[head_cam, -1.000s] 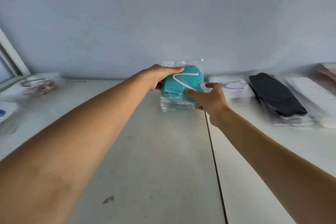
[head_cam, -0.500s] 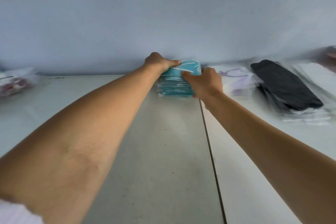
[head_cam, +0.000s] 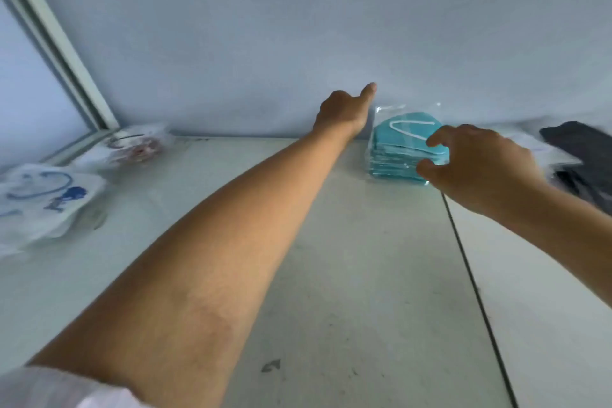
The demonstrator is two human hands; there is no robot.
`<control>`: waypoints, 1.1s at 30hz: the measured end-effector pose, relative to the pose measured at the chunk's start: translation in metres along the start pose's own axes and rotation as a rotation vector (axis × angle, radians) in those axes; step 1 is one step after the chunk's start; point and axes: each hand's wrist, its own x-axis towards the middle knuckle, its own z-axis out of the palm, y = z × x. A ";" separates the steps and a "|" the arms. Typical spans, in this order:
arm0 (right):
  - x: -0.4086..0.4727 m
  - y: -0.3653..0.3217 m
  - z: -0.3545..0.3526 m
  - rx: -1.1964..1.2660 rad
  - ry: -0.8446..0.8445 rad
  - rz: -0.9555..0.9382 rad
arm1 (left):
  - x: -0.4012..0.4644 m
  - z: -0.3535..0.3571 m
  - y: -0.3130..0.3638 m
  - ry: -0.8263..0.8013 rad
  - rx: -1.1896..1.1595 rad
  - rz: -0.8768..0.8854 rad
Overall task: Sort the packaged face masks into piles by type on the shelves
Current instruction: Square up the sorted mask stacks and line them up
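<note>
The stack of teal masks is sitting on the shelf against the wall while the left hand, fingers hidden, and the loosely curled right hand are holding nothing.

A plain pale blue-grey wall fills the upper half of the view. At far left a pale window frame slants down to meet the surface. A thin dark seam runs from the back toward the near right, dividing two white panels. A small dark scrap or chip lies on the near part, amid faint scuffs and specks.
</note>
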 end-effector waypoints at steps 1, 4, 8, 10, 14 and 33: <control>-0.006 -0.008 0.003 -0.009 -0.017 -0.024 | -0.008 -0.013 -0.009 0.030 0.051 0.044; -0.020 -0.036 0.016 -0.033 -0.041 -0.094 | -0.043 -0.051 -0.041 0.162 0.292 0.237; -0.033 -0.099 0.035 0.023 -0.060 -0.282 | -0.086 -0.120 -0.100 0.251 0.584 0.385; -0.039 -0.138 0.046 0.064 -0.092 -0.355 | -0.102 -0.163 -0.132 0.253 0.649 0.341; -0.051 -0.210 0.063 0.107 -0.172 -0.440 | -0.132 -0.248 -0.188 0.321 0.691 0.196; -0.022 -0.443 0.124 0.753 -0.492 0.032 | -0.083 -0.409 -0.331 -0.053 0.169 -0.568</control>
